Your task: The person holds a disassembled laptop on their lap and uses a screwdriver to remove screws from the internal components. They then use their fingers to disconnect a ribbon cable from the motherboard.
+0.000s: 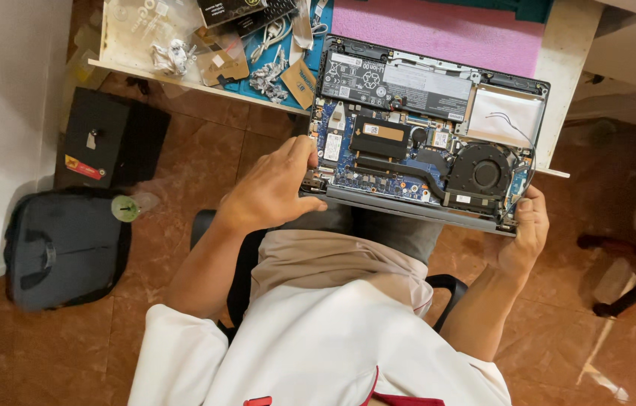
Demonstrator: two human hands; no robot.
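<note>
Opened laptop [427, 128] with its bottom cover off sits half on the worktop [566, 68] and half out over the person's lap, near edge overhanging the worktop edge, likely so both hands can steady it from below and the side. Left hand [273, 188] is clamped on the laptop's near-left corner, thumb along the front edge, fingers laid over the blue circuit board [367, 162]. Right hand [528, 229] grips the near-right corner, fingers curled under, just beside the round black fan [483, 173]. Hands are well apart, one per corner. Long black battery [393, 79] runs across the far side of the laptop; a thin loose wire [513, 128] arcs over the pale panel at right. Pink mat [438, 34] lies beyond the laptop. Clutter of small metal parts [269, 75], cardboard scraps and plastic bags [160, 37] crowds the worktop's left part, touching or just beside the laptop's left edge, so little open room there; right side has only a narrow bare strip to the worktop edge. Floor left of the chair holds a dark bag [62, 248] and a black box [104, 139]; floor on the right is open tile.
</note>
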